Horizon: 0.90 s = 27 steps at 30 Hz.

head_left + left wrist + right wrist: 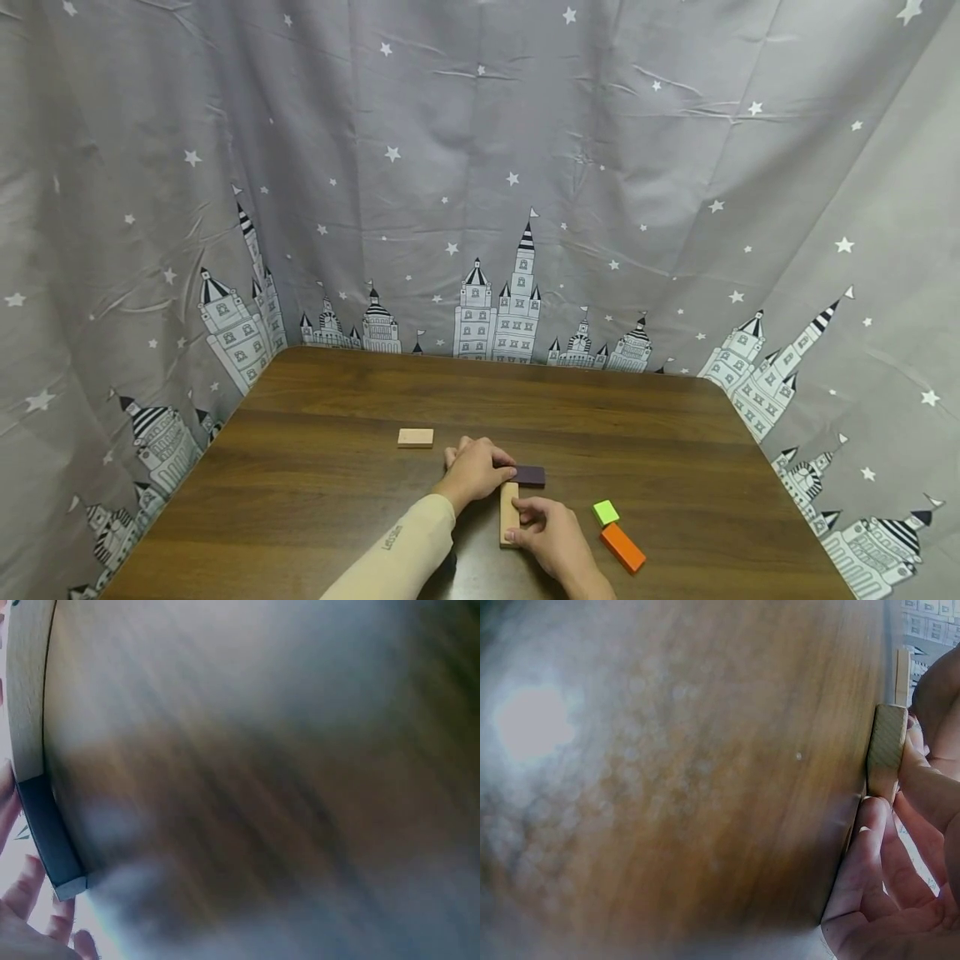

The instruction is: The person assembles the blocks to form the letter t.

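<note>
A dark purple wooden block (530,477) lies across the far end of a plain wooden block (509,512), the two forming a corner. At the purple block's left end, the thumb and forefinger of my left hand (474,473) pinch it. My right hand (553,533) holds the plain block, thumb at its near end and fingers along its right side. The left wrist view shows the dark block (51,832) end to end with the pale one (28,697). In the right wrist view, fingers and thumb surround the plain block's end (887,746).
A lime green block (606,512) and an orange block (622,547) lie to the right of my right hand. Another plain wooden block (416,438) lies farther back on the left. Behind the brown table (337,392) hangs a grey curtain (450,125) printed with castles.
</note>
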Each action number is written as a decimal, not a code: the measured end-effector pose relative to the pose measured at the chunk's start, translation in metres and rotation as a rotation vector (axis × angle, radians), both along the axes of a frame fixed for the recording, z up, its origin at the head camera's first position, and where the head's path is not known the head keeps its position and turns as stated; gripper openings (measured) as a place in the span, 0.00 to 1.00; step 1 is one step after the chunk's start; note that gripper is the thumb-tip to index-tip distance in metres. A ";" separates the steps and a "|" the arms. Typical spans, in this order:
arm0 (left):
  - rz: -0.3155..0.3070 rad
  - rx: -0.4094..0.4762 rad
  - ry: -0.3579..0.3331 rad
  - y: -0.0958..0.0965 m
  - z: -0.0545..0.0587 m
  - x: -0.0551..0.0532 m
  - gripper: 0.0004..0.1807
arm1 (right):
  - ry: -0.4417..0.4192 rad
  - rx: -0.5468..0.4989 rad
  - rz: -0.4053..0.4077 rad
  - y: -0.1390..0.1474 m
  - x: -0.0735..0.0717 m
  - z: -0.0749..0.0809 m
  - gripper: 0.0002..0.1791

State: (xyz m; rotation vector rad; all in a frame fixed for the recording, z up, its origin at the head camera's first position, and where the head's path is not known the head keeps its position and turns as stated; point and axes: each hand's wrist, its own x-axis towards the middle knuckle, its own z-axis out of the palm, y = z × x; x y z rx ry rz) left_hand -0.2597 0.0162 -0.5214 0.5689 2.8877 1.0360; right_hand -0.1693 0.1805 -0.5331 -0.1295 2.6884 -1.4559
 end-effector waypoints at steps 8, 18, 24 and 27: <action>-0.040 0.091 0.052 -0.013 -0.006 -0.010 0.13 | 0.010 0.013 -0.012 -0.001 0.000 -0.001 0.24; 0.142 0.289 0.200 -0.068 -0.003 -0.024 0.19 | 0.006 0.034 -0.035 -0.003 0.001 -0.002 0.24; 0.278 0.184 0.149 -0.102 -0.006 -0.029 0.21 | 0.013 0.026 -0.024 -0.002 0.001 -0.003 0.24; 0.296 0.135 0.119 -0.113 -0.007 -0.030 0.20 | 0.014 0.025 -0.020 -0.002 0.001 -0.003 0.24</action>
